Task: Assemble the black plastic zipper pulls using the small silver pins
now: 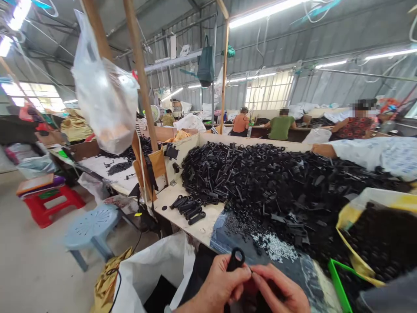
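Near the bottom of the view, my left hand [217, 281] is closed around a black plastic handle-like part with a ring at its end [237, 257]. The ring sticks up above my thumb. My right hand [282, 288] is closed in a pinch beside it, its fingertips meeting my left thumb; whatever sits between them is too small to make out. Beyond my hands lie small white pieces [276, 247] on a dark blue cloth [224, 234]. Several similar ring-ended black parts [192, 208] lie in a row on the bench to the left.
A large heap of black parts [254, 182] covers the bench. At right stand a yellow-and-white sack [348, 213] and a green tray [339, 282]. An open white sack [137, 269] is below left, near a blue stool [93, 221]. Several people work farther back.
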{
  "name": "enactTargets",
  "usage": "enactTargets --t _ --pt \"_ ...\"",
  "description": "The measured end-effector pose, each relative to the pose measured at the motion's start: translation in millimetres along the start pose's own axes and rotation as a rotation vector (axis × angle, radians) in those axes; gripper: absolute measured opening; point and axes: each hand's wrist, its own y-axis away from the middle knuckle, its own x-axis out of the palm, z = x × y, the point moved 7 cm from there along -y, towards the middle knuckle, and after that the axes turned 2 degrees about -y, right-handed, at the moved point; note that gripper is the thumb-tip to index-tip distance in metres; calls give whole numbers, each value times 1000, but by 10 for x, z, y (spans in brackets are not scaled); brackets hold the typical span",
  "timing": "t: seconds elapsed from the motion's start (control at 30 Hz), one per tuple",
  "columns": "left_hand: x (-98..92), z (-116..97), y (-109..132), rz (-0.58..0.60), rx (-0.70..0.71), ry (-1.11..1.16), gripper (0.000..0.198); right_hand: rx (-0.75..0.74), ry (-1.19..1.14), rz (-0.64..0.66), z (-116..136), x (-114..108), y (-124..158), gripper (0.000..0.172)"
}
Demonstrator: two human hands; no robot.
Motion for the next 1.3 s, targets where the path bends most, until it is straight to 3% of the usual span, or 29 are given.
enactTargets --t 0.1,0.23,0.33,0.47,0.7,0.93,1.07,1.3 --pt "25 7 3 -20 -14 135 34 -28 69 -56 139 -67 -5 23" --pt "128 114 -20 63 -234 334 33 -25 119 -118 166 -64 29 18" --pt "171 181 -21 127 -353 377 28 -7 141 -146 129 -58 66 15" --pt "191 244 10 165 -409 398 23 5 151 -150 107 -54 101 13" --pt "149 227 79 177 -340 356 24 52 190 -118 166 -39 155 14" --pt "141 197 185 330 -357 319 26 135 171 -134 123 -57 239 17" --pt "101 158 166 297 -218 213 33 72 226 -99 138 -18 239 14" --pt "40 195 162 260 -145 80 26 -122 431 41 220 121 127 14"
